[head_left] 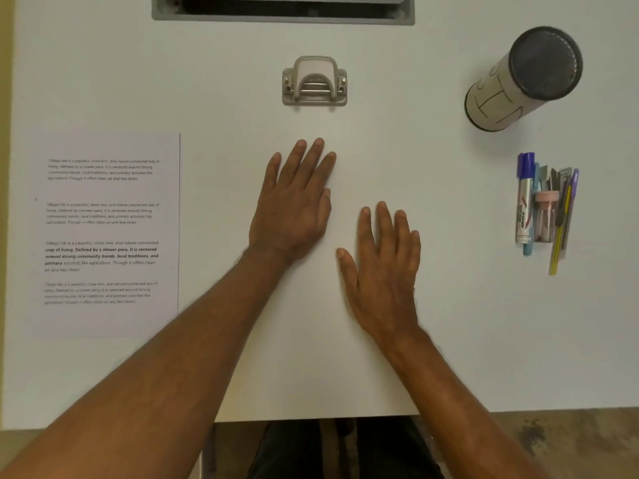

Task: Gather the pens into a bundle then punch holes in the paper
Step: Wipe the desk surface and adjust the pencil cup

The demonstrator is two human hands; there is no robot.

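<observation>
Several pens and markers (pixel 544 209) lie side by side at the right of the white table (pixel 449 340), among them a blue-capped marker, a yellow pen and a purple pen. A printed sheet of paper (pixel 107 233) lies flat at the left. A beige hole punch (pixel 314 81) stands at the back centre. My left hand (pixel 295 202) rests palm down in the middle, fingers spread toward the punch, holding nothing. My right hand (pixel 382 267) lies flat beside it, nearer to me, also holding nothing. Both hands are well apart from the pens and the paper.
A tall cylindrical holder (pixel 522 79) with a dark mesh rim stands at the back right, above the pens. A grey cable slot (pixel 281 10) is set into the table's far edge. The table's front edge runs just below my forearms.
</observation>
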